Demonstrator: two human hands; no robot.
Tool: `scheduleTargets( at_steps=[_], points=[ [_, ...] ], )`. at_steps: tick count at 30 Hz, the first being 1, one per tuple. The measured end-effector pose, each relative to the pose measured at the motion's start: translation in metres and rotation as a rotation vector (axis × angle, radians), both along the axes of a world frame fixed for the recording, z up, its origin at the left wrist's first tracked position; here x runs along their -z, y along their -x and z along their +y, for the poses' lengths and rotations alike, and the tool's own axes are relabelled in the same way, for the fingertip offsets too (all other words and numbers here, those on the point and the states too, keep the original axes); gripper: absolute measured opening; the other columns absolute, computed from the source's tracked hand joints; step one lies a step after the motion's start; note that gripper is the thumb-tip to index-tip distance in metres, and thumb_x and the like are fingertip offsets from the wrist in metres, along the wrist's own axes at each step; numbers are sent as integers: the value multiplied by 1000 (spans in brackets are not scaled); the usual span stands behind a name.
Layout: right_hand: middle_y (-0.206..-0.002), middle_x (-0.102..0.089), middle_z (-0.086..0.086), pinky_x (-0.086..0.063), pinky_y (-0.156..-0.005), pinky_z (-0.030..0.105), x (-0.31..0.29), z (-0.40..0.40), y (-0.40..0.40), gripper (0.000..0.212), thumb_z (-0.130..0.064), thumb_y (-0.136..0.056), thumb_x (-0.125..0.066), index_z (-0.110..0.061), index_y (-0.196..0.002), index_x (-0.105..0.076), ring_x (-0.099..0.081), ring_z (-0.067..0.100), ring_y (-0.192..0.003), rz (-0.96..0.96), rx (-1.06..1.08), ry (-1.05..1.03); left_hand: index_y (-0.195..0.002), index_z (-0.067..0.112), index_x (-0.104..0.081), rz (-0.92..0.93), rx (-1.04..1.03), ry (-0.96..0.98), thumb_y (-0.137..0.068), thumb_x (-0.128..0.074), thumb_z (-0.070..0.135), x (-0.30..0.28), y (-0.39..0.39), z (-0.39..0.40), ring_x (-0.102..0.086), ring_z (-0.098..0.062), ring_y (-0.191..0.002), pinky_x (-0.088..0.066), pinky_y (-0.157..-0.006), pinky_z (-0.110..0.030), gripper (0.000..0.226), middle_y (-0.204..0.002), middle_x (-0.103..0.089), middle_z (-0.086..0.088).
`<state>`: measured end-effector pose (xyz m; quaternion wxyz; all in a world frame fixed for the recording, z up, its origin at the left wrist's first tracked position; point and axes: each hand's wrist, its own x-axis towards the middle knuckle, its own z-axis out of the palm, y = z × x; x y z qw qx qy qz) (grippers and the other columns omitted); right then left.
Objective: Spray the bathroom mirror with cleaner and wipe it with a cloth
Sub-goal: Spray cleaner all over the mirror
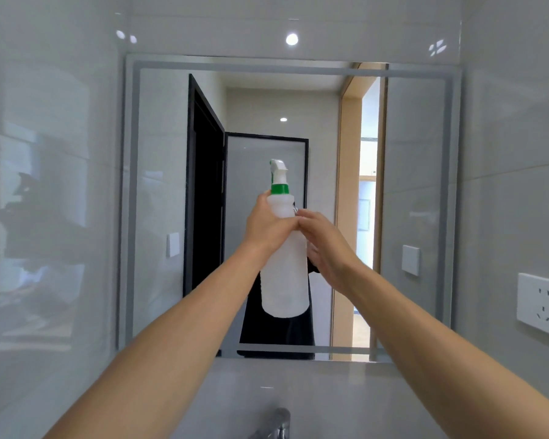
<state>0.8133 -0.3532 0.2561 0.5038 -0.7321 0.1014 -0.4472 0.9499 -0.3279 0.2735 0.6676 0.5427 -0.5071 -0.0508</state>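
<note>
— Where do we have the spray bottle (284, 261)?
— Upright at the centre, in front of the mirror (415, 191), green collar and trigger at twelve o'clock.
— And our hands?
— Our left hand (267, 228) wraps the bottle's upper body from nine o'clock. Our right hand (325, 248) lies against it at three o'clock, fingers reaching the shoulder; how firmly it grips, we cannot tell.
— Around that?
— A tap (279, 423) at six, a wall socket (541, 304) at four.

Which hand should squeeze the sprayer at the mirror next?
Probably the left hand: it already grips the spray bottle just under the green collar, nearest the trigger. The right hand only touches the bottle's side lower down.
</note>
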Motion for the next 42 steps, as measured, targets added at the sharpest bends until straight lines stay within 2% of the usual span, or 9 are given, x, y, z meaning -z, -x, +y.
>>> scheduleTargets(
  at_steps=[5,9,13,17,19,23,25,32,42],
  points=[
    [-124,-64,-8,-53,-87,25,39,-6,-5,67,-16,-82,-71,-37,-139,-44,-62,11,-115,131,-38,158,-121,21,-54,29,65,99,-67,-74,7,2,9,29,-72,-24,-97,-60,-87,-46,59,-105,-73,-5],
    [-107,-71,-10,-57,-83,29,52,-3,-18,52,-22,-77,-84,-34,-119,-57,-68,6,-100,117,118,159,-128,21,-54,-34,107,18,-81,-81,16,0,7,28,-69,-24,-101,-59,-84,-35,54,-114,-69,-8],
    [-108,-69,-12,-58,-90,45,61,-6,-25,69,-38,-60,-88,-32,-121,-56,-67,10,-102,178,177,140,-120,19,-60,-33,86,-43,-79,-85,22,-6,4,31,-68,-23,-107,-56,-91,-37,48,-121,-67,-7],
    [-109,-68,-11,-58,-89,47,68,-9,-35,77,-44,-54,-89,-37,-120,-51,-66,13,-104,212,200,133,-119,7,-63,40,54,-24,-75,-74,-6,-5,7,30,-68,-6,-69,-52,-53,-14,47,-103,-70,-6],
    [-110,-67,-11,-57,-90,47,71,-10,-37,78,-45,-54,-88,-38,-121,-49,-66,13,-105,213,199,125,-117,6,-64,37,31,-17,-76,-76,-4,-1,7,25,-63,4,-54,-48,-48,-11,44,-96,-67,0],
    [-111,-67,-11,-56,-92,46,73,-11,-35,78,-41,-55,-87,-40,-122,-48,-64,13,-107,210,184,129,-107,15,-68,60,-27,7,-69,-81,7,2,9,19,-74,-20,-85,-62,-79,-44,41,-100,-73,0],
    [-114,-66,-10,-56,-93,47,73,-14,-34,82,-41,-55,-88,-39,-125,-46,-64,14,-109,219,171,135,-101,18,-70,83,-39,23,-64,-78,9,3,9,17,-73,-28,-88,-61,-79,-52,39,-97,-74,0],
    [-111,-64,-9,-56,-93,45,69,-18,-28,76,-32,-61,-88,-34,-125,-47,-63,13,-105,215,175,129,-98,17,-68,37,-93,36,-72,-76,6,0,18,18,-66,-16,-72,-58,-71,-36,30,-86,-69,-1],
    [-110,-64,-5,-55,-79,33,46,-21,-5,68,-24,-65,-89,-29,-119,-47,-64,14,-101,146,266,116,-110,2,-58,47,100,42,-72,-71,-6,-26,41,10,-69,-17,-56,-61,-74,-56,40,-92,-64,-12]
  ],
)
